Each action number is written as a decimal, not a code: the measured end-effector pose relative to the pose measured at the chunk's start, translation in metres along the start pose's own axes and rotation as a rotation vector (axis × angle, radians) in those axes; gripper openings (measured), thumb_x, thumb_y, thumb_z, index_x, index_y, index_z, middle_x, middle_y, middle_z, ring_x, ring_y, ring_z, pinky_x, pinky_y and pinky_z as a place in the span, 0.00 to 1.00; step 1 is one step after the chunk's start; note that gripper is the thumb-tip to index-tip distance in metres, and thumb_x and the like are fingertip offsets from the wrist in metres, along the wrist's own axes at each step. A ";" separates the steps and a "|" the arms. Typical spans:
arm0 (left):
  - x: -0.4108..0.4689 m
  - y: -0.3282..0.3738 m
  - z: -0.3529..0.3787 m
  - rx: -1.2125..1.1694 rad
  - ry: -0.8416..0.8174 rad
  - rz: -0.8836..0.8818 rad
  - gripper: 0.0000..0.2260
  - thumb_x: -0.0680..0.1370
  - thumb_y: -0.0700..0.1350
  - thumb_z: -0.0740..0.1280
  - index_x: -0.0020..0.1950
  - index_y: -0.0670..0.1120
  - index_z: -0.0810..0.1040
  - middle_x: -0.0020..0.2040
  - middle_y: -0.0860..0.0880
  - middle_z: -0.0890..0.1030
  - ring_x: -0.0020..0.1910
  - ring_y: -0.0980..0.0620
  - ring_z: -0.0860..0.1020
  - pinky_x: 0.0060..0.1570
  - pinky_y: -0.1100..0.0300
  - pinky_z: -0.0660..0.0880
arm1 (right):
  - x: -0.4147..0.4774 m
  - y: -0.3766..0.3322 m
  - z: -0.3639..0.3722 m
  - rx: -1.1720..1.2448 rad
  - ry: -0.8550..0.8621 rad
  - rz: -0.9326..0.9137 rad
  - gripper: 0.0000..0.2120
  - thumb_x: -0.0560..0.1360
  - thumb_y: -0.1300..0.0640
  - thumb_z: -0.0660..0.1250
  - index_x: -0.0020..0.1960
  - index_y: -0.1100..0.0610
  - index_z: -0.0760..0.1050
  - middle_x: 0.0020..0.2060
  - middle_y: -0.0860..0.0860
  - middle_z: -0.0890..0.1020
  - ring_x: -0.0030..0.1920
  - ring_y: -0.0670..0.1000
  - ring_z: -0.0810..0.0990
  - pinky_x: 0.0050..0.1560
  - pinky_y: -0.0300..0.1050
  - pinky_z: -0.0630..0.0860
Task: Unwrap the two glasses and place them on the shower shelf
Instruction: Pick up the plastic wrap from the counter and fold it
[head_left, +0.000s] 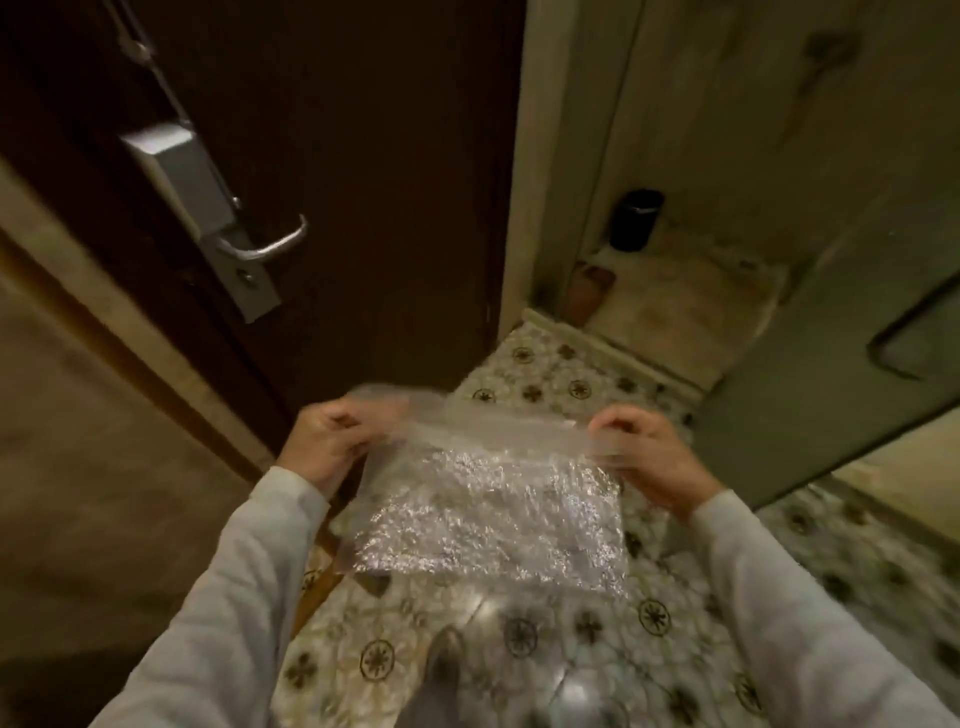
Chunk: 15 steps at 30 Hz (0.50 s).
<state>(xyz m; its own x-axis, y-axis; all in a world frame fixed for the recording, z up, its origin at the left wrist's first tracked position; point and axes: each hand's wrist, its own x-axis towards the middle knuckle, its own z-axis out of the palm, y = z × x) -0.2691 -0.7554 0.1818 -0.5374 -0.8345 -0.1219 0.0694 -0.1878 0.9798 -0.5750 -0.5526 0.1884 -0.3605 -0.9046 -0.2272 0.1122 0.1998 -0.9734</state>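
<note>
Each grip is closed on a top corner of a sheet of bubble wrap (488, 514): the left hand (327, 447) pinches the left corner, the right hand (649, 457) the right, stretching the upper edge taut while the rest hangs over the patterned tile floor (566, 374). Both arms wear pale sleeves (244, 582). No glass can be made out in the blurred wrap. A dark door (363, 182) with a metal handle (270, 244) stands at left.

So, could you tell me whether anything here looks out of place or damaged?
Nothing looks damaged or spilled. The left hand and right hand hold a flat sheet of bubble wrap stretched out; no glass shows in it.
</note>
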 end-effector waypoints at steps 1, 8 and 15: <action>0.014 0.007 -0.003 0.010 -0.052 0.032 0.09 0.67 0.32 0.73 0.44 0.43 0.87 0.49 0.44 0.87 0.49 0.48 0.85 0.43 0.59 0.82 | 0.006 -0.006 0.002 -0.025 0.027 -0.014 0.11 0.76 0.78 0.65 0.52 0.67 0.79 0.43 0.49 0.87 0.41 0.45 0.86 0.39 0.37 0.82; 0.103 0.039 -0.006 0.111 -0.146 0.107 0.07 0.70 0.27 0.68 0.36 0.37 0.81 0.49 0.45 0.87 0.51 0.48 0.84 0.45 0.65 0.79 | 0.045 -0.032 0.016 -0.119 0.329 -0.086 0.22 0.76 0.81 0.59 0.37 0.59 0.82 0.35 0.47 0.86 0.36 0.41 0.82 0.39 0.31 0.77; 0.152 0.042 0.015 -0.193 -0.293 -0.334 0.15 0.79 0.53 0.65 0.61 0.48 0.80 0.57 0.44 0.84 0.54 0.42 0.83 0.46 0.48 0.82 | 0.066 -0.035 0.004 -0.124 0.437 -0.226 0.23 0.76 0.79 0.62 0.37 0.56 0.84 0.37 0.48 0.87 0.41 0.44 0.85 0.46 0.36 0.80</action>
<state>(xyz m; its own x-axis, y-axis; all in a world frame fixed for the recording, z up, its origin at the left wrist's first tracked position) -0.3605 -0.8828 0.2067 -0.7688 -0.5367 -0.3477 -0.0070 -0.5366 0.8438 -0.5995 -0.6210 0.2074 -0.7200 -0.6936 0.0238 -0.1146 0.0850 -0.9898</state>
